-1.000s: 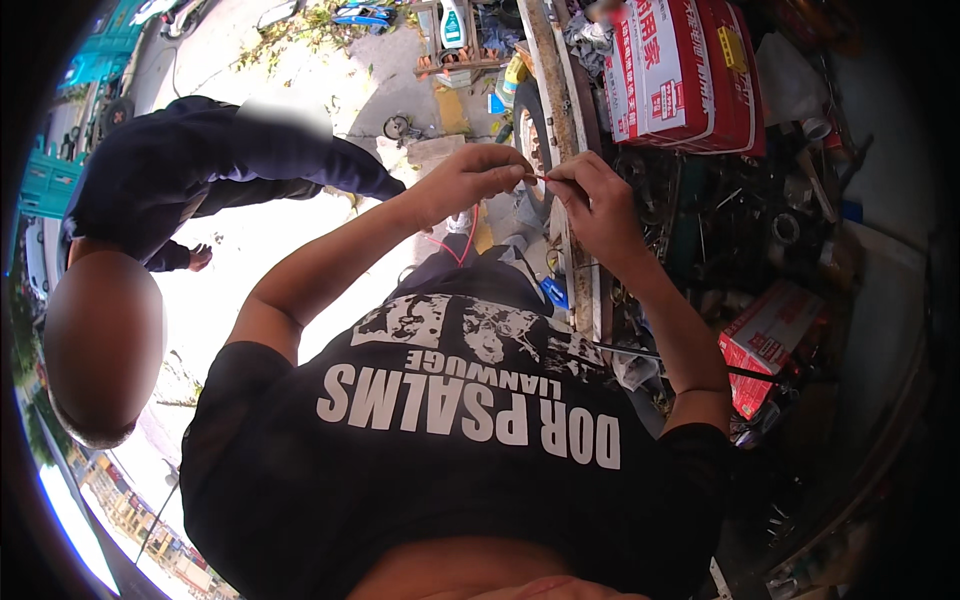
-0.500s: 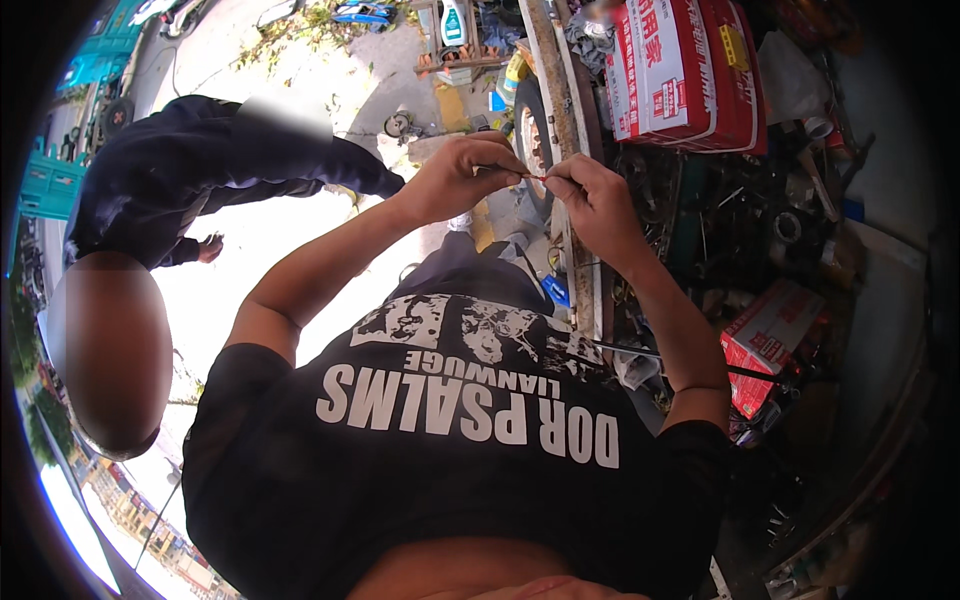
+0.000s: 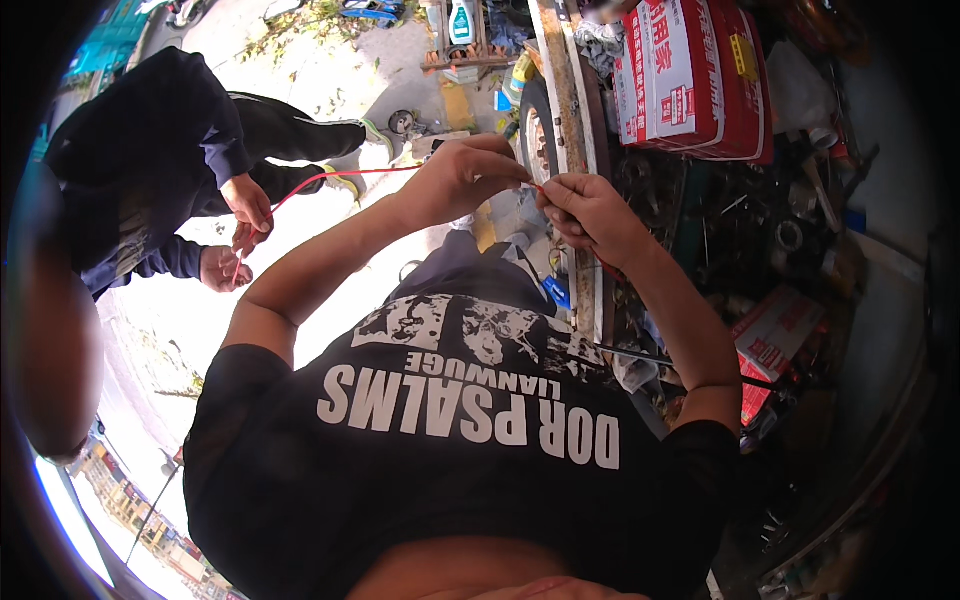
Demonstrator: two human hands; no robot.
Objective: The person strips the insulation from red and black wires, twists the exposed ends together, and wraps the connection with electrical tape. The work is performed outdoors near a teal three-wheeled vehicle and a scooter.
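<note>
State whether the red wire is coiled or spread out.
Spread out: the red wire runs in an open curve from a co-worker's hand toward the left hand, no loops showing.

Bold print, lower centre and upper right
White block capitals stand upside down on the black T-shirt; red and white characters mark the large carton; the bottle's label, top centre, is too small to read.
</note>
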